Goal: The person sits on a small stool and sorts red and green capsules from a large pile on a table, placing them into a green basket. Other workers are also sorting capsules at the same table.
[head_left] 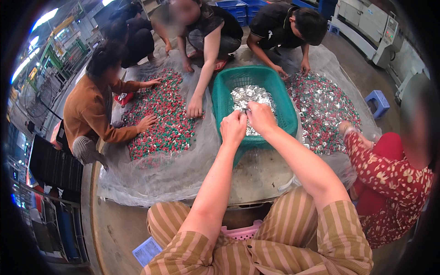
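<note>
Silver metal pieces (251,95) lie heaped in a green basket (288,110), and from where I stand, going by the head view, both of the person's hands are over that heap. The left hand (233,126) and right hand (261,118) come together with their fingers curled in and the tips almost meeting, as if pinching something small; the knuckles hide it, so I can't tell whether they grip a piece. Held low like that, anything slipping loose would likely drop back into the basket.

The basket stands straight ahead of the person's knees, within easy reach, and its raised sides seem to hold the silver heap apart from the red and green bits on either side. The left pile (160,123) is mostly red and green; the right pile (325,107) has plenty of silver mixed in. Both lie spread on a clear plastic sheet (172,178), which probably stops them scattering.

Co-workers crouch round the edges, close enough to reach the piles: one in a brown top (87,107) by the left pile, one in a red patterned top (389,192) by the right.
</note>
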Action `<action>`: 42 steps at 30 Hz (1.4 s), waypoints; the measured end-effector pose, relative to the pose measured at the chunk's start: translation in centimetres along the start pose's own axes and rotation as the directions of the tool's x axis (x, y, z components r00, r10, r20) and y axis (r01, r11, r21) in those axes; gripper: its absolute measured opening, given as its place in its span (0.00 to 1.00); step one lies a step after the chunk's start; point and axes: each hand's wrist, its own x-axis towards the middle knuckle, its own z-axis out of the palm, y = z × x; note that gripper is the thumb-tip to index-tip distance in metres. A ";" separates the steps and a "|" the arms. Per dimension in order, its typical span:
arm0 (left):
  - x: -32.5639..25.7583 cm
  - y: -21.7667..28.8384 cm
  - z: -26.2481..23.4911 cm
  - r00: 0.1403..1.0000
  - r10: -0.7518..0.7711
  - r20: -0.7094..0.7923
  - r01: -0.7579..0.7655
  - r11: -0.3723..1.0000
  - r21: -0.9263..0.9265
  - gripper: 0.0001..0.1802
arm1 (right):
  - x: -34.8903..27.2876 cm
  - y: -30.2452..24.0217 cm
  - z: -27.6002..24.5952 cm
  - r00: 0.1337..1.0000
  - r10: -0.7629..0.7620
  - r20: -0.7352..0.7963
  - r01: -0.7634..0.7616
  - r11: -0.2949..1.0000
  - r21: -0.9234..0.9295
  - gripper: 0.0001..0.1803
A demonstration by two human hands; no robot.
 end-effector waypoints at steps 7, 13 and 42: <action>-0.1 -0.5 -2.6 0.983 0.045 0.176 -0.012 0.984 -0.180 0.13 | 1.0 0.7 -3.9 0.730 0.118 0.673 -0.639 0.465 0.612 0.18; -0.6 0.5 -4.8 0.950 0.077 0.301 0.043 0.927 -0.373 0.17 | -0.4 -0.9 -5.7 0.787 0.066 0.613 -0.568 0.466 0.679 0.22; -1.7 2.3 -3.9 0.962 0.275 0.002 -0.240 0.844 -0.479 0.12 | -1.3 -2.9 -8.0 0.936 0.046 0.350 -0.227 0.837 0.498 0.23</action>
